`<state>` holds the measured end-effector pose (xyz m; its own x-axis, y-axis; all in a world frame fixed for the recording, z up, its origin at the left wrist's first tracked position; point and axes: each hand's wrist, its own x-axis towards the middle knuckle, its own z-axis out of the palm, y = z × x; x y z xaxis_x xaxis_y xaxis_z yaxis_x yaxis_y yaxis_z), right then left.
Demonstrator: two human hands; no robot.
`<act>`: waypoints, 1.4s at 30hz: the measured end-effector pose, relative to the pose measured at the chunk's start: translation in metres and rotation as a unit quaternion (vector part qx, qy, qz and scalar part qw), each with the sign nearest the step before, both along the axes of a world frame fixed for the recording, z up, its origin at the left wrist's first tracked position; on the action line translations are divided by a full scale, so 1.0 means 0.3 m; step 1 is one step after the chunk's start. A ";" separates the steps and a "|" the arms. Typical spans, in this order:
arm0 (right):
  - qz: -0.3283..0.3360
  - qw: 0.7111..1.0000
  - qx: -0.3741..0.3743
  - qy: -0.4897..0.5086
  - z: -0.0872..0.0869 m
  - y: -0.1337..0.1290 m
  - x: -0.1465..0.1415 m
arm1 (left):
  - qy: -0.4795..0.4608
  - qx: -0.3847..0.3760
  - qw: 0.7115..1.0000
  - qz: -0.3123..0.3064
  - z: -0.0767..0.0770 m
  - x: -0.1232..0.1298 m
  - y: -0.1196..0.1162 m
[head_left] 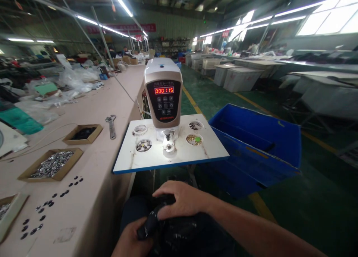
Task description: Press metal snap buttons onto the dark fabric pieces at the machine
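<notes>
Low in the head view, on my lap, both hands are on a shiny black item (153,219) whose kind I cannot make out; parts of it look like straps or folded material. My left hand (134,237) grips its near end, fingers closed round it. My right hand (181,200) comes from the right and holds it between thumb and fingers. Just beyond stands a fastener-setting machine (163,93) with a red digital display reading 000115. Its white tabletop (145,160) has round wells with small metal parts, and a green piece (198,139) lies in one.
On the long bench (92,167) at left lie an adjustable wrench (111,126), a cardboard tray of metal pieces (74,151), a tray with black parts (99,129) and loose black discs (50,203). A big blue bin (282,137) stands on the floor at right.
</notes>
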<state>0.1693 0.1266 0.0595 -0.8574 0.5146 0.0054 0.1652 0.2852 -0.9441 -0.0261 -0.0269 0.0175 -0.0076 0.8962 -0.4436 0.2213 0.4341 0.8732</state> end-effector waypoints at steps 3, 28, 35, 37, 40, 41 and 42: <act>0.029 0.995 0.092 -0.019 -0.014 -0.047 0.048 | 0.005 0.031 0.999 -0.043 0.036 0.030 0.121; -0.218 0.976 -0.001 0.008 -0.083 0.539 0.021 | 0.012 0.081 0.993 -0.086 0.112 -0.001 0.850; -0.220 0.971 0.090 -0.011 -0.069 0.595 0.000 | 0.019 0.086 0.994 -0.070 0.101 -0.018 0.896; -0.222 0.971 0.084 -0.021 -0.058 0.605 -0.004 | 0.016 0.088 0.994 -0.068 0.099 -0.017 0.905; -0.214 0.974 0.069 -0.032 -0.040 0.616 -0.007 | 0.015 0.088 0.994 -0.065 0.096 -0.016 0.917; -0.208 0.975 0.066 -0.034 -0.035 0.620 -0.008 | 0.017 0.089 0.994 -0.064 0.095 -0.016 0.921; -0.201 0.977 0.063 -0.034 -0.029 0.623 -0.008 | 0.019 0.089 0.994 -0.062 0.095 -0.016 0.924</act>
